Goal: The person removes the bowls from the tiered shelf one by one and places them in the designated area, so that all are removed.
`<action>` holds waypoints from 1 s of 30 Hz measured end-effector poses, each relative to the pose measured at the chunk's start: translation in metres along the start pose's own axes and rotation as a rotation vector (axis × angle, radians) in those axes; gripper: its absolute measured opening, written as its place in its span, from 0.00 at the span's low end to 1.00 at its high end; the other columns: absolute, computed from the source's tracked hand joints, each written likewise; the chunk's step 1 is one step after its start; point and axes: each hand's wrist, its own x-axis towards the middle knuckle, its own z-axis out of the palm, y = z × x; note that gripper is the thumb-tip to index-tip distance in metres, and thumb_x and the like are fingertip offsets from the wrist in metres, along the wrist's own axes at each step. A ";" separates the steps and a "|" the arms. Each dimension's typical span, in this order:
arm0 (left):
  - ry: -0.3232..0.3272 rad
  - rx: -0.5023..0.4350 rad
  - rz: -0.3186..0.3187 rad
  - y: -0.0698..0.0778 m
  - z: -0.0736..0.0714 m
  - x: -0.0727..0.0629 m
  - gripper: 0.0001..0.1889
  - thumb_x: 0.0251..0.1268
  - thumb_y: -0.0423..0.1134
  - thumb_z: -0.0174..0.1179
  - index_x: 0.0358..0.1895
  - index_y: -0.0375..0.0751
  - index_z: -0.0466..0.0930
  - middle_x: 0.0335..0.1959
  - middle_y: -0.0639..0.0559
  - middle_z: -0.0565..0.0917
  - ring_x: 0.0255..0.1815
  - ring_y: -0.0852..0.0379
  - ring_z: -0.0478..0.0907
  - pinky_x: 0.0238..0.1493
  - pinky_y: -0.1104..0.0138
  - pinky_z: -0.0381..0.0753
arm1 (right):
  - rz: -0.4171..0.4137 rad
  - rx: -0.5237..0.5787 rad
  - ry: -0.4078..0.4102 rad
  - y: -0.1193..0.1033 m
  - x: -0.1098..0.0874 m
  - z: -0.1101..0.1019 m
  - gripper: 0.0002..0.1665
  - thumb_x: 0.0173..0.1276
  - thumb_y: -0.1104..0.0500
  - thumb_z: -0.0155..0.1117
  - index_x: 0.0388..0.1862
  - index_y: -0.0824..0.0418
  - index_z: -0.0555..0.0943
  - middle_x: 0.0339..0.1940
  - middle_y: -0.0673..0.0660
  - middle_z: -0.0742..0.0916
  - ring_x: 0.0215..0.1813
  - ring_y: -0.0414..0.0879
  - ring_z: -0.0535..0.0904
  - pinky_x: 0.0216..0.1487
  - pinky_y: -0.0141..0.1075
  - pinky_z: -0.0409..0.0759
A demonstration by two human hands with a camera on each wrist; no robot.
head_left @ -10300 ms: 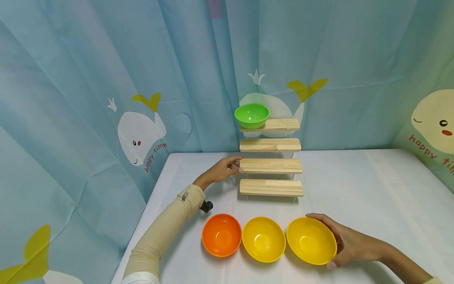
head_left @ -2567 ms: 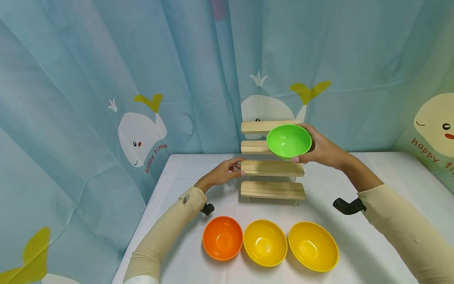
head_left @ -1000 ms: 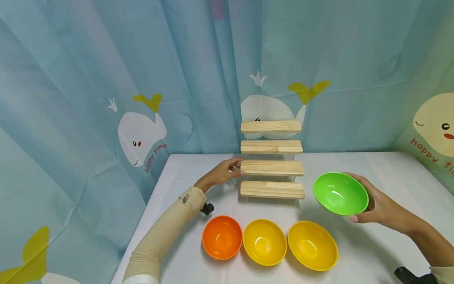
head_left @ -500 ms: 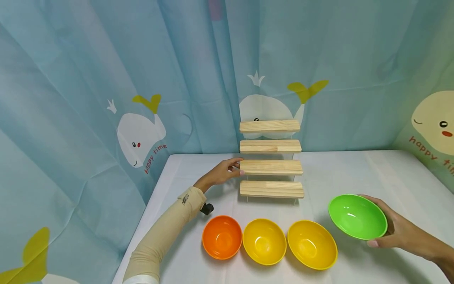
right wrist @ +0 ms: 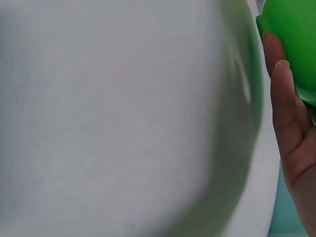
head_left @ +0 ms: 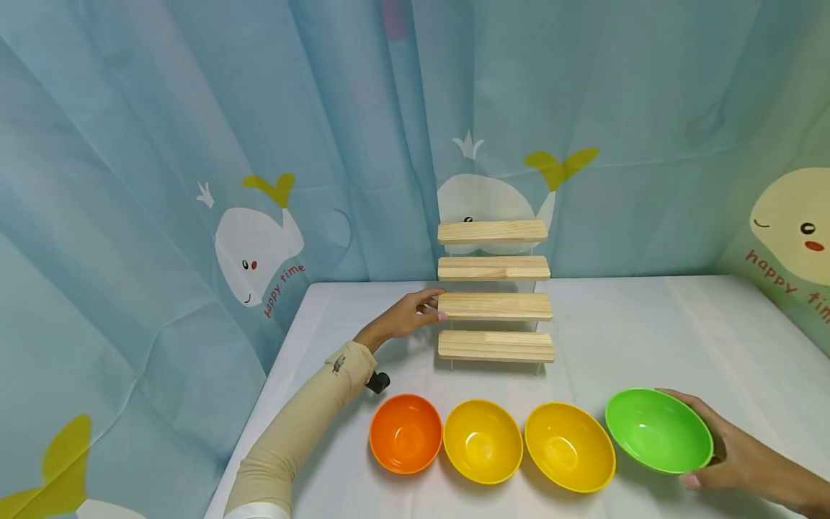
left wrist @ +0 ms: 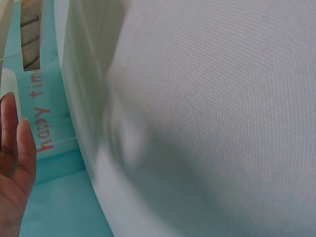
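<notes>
My right hand (head_left: 735,458) grips the green bowl (head_left: 658,431) by its right side, thumb at the near rim and fingers round the far side. The bowl sits at the right end of a row, close beside a yellow bowl (head_left: 569,448). In the right wrist view the fingers (right wrist: 284,98) lie along the green bowl's outside. At the left end of a four-step wooden display rack, my left hand (head_left: 403,315) holds the second board from the bottom (head_left: 496,307) between thumb and fingers. In the left wrist view only part of that hand shows at the left edge.
Another yellow bowl (head_left: 483,442) and an orange bowl (head_left: 406,434) continue the row to the left, in front of the rack. A white cloth (head_left: 655,324) covers the table. Behind it hangs a blue curtain (head_left: 363,144) printed with whales.
The right hand took the green bowl off the rack's top board, carried it right and toward the front, and lowered it beside the right yellow bowl. The left hand stayed at the rack.
</notes>
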 end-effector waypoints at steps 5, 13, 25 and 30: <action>-0.014 0.001 0.002 -0.002 0.000 0.002 0.34 0.75 0.48 0.59 0.79 0.45 0.60 0.65 0.42 0.75 0.59 0.48 0.74 0.59 0.57 0.76 | -0.051 -0.024 0.024 0.009 -0.003 0.004 0.53 0.65 0.65 0.66 0.79 0.36 0.50 0.62 0.24 0.68 0.50 0.31 0.76 0.39 0.32 0.83; -0.005 0.015 0.003 0.000 -0.001 0.000 0.34 0.75 0.47 0.59 0.79 0.46 0.60 0.65 0.42 0.75 0.61 0.48 0.75 0.61 0.57 0.76 | -0.159 -0.038 -0.017 0.012 -0.004 0.005 0.53 0.64 0.66 0.65 0.81 0.57 0.48 0.67 0.33 0.69 0.54 0.36 0.76 0.39 0.31 0.80; 0.000 0.015 0.003 -0.001 -0.001 0.002 0.33 0.74 0.47 0.60 0.78 0.48 0.60 0.63 0.43 0.77 0.60 0.48 0.76 0.59 0.58 0.77 | -0.134 -0.055 -0.035 0.014 -0.005 0.006 0.53 0.64 0.64 0.65 0.82 0.56 0.47 0.68 0.34 0.68 0.55 0.35 0.75 0.40 0.30 0.79; 0.000 0.005 0.003 -0.001 0.000 0.001 0.33 0.74 0.46 0.60 0.78 0.49 0.61 0.63 0.43 0.77 0.60 0.48 0.76 0.58 0.59 0.77 | -0.071 -0.076 -0.033 0.013 -0.004 0.006 0.55 0.65 0.61 0.65 0.83 0.52 0.45 0.66 0.28 0.66 0.54 0.32 0.74 0.39 0.31 0.79</action>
